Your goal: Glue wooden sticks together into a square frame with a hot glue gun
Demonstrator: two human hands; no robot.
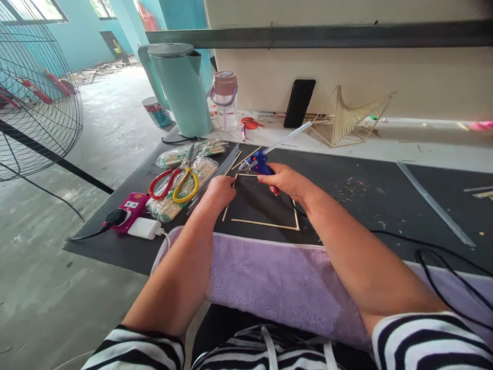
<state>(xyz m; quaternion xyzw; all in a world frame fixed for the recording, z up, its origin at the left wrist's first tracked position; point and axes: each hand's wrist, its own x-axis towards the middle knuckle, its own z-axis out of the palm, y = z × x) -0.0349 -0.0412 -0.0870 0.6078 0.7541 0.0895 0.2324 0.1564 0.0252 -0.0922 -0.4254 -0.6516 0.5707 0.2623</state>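
Fingertips (230, 189) of left hand (221, 192) hidden | glue-gun (259, 162) grip covered | fan (34, 87) cropped

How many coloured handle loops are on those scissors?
2: a red loop on the left and a yellow loop on the right, both by the plastic-wrapped sticks. Neither looks hidden.

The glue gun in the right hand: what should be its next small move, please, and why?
Probably the glue gun should dab glue on the far left corner of the stick frame: its nozzle is close there, and the left hand is beside that corner, seemingly steadying it.
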